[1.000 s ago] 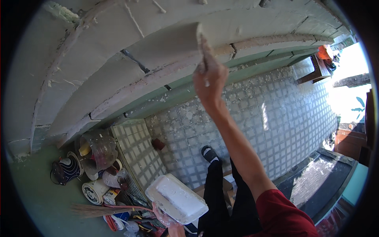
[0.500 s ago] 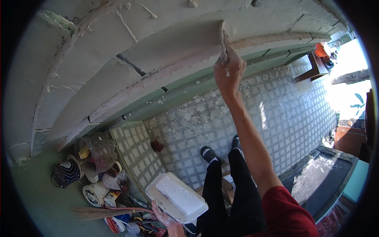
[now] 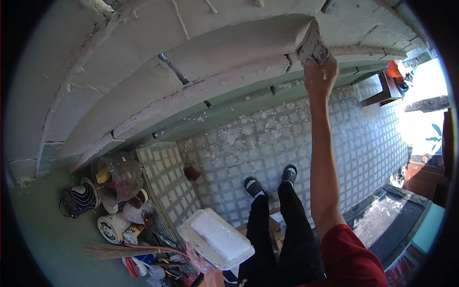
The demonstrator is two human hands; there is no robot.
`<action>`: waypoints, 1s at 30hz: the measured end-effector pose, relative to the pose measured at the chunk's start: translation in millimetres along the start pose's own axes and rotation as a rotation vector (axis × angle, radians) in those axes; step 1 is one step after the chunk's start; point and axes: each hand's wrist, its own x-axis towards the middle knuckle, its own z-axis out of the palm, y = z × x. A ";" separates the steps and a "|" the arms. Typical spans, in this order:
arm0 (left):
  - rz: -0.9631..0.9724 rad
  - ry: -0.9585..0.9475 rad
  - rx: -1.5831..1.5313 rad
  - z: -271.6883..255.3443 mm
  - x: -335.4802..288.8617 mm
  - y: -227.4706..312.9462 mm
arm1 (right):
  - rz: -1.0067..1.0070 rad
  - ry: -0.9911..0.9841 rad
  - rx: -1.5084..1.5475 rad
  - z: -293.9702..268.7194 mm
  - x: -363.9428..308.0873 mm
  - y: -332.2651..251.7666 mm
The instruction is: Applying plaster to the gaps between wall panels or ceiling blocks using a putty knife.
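Beyond and right of the white tray (image 3: 191, 234), the right hand (image 3: 321, 75) clenches a scraper (image 3: 314, 47), long axis running away from the person, slightly leftward; its blotchy whitish-brown blade meets the wall (image 3: 229, 45). The left hand (image 3: 206, 269) supports the tray, finger pose unclear. White paste (image 3: 224, 241) lies inside; leftward, a clear bucket (image 3: 130, 181) holds something yellow (image 3: 103, 175).

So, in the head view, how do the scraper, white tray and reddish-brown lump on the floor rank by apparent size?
Largest to smallest:
1. White tray
2. Scraper, partly hidden by the hand
3. Reddish-brown lump
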 end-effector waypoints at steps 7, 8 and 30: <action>-0.025 0.157 -0.036 -9.7 -4.7 0.3 | -0.092 0.074 -0.083 69.9 -51.0 -34.9; -0.019 0.148 -0.006 -8.2 -5.6 0.5 | -0.075 0.051 -0.068 80.8 -62.0 -42.6; -0.003 0.201 -0.159 -32.2 -15.4 3.1 | 0.061 -0.165 -0.086 145.6 -136.7 -79.7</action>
